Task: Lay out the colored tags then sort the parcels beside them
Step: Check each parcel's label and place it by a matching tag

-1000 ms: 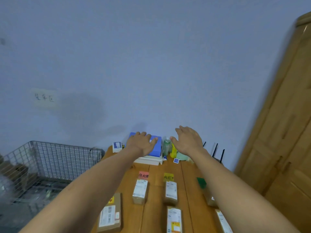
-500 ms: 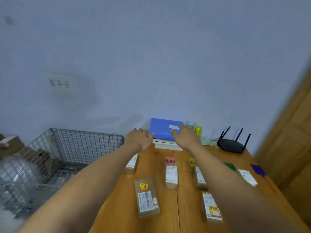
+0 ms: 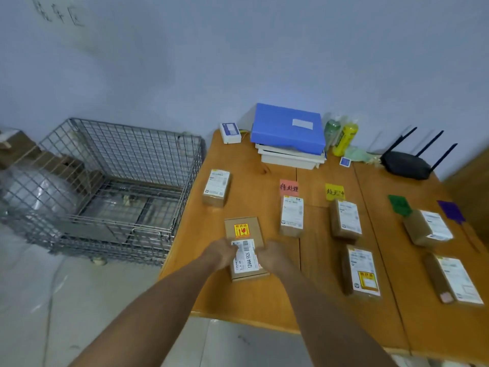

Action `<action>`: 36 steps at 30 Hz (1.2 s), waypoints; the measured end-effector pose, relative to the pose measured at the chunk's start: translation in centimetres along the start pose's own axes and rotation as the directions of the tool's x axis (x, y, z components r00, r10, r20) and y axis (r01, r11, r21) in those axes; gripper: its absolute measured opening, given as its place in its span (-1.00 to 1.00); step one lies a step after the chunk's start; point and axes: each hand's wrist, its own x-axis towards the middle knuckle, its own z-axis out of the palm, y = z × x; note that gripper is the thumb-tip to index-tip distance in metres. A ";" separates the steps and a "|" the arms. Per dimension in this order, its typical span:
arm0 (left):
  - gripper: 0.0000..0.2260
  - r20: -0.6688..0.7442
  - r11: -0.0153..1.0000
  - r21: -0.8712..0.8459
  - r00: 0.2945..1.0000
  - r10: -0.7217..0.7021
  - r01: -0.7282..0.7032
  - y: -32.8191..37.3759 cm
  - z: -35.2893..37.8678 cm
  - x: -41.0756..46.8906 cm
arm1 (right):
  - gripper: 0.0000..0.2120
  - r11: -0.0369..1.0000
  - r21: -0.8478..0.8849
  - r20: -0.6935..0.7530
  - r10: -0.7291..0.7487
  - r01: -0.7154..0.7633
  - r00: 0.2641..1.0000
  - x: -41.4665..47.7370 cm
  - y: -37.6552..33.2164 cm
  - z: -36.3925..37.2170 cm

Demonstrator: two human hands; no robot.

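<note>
Seven parcels (image 3: 291, 215) lie on the desk (image 3: 251, 298). The left hand (image 3: 223, 251) and right hand (image 3: 270, 254) each curl their fingers round a side edge of the stickered parcel (image 3: 244, 230), near the desk's front left. Four tags lie in a row: pink tag (image 3: 289, 187), yellow tag (image 3: 334, 192), green tag (image 3: 399, 205), purple tag (image 3: 451, 210). One parcel lies below pink, two below yellow, two by green and purple, one alone far left

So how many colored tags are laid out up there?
4, in a row: the pink tag leftmost, then the yellow tag, the green tag, and the purple tag far right. Another could be covered, but none shows.
</note>
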 end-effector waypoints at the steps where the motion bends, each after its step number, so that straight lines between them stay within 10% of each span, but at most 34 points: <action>1: -0.61 0.036 1.000 -0.029 0.999 -0.003 0.004 -0.7 1.1 0.6 | -0.70 0.999 0.027 0.024 0.020 -0.020 1.000 0.4 0.6 1.0; 14: -0.70 0.011 0.872 -0.485 0.997 -0.070 0.066 -0.3 -0.2 -0.6 | -0.73 0.932 0.362 -0.082 0.032 0.000 0.996 0.2 0.0 -1.3; 25: -0.57 -0.315 0.698 -0.580 0.906 0.284 -0.420 10.0 -12.2 -10.6 | -0.57 0.704 0.658 -0.236 -0.146 0.268 0.961 -9.9 -7.9 -14.3; 36: -0.51 -0.331 0.358 -0.777 0.819 0.468 -0.518 17.5 -15.6 -19.6 | -0.49 0.430 0.819 -0.279 -0.282 0.381 0.918 -17.0 -11.3 -20.0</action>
